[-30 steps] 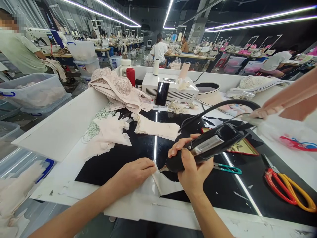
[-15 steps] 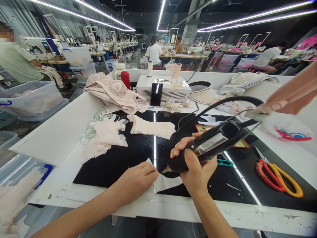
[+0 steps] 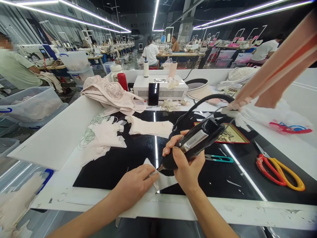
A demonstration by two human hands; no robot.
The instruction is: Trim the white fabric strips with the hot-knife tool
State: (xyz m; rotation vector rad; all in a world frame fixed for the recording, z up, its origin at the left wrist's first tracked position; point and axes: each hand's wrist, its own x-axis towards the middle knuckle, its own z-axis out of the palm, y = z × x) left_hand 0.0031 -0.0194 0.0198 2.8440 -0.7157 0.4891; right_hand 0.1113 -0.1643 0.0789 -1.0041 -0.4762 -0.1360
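Note:
My right hand is wrapped round a black handheld power tool with a silver plate and a cable at its far end. The tool's rounded front end is low over a pale piece of fabric near the front of the black table surface. On that fabric lies my left hand, its fingers pressed together and pinching the cloth's left part. A stack of cream fabric strips sits beyond my hands. Pale pink fabric pieces lie to the left.
Red-and-yellow scissors, teal snips and a red-rimmed tray are on the right. A phone leans on a white box. Pink bands hang at upper right. Several people sit farther away.
My right hand and the tool have shifted slightly left, showing more of the teal snips and tray. The hanging pink bands have moved left. My left hand stays on the fabric.

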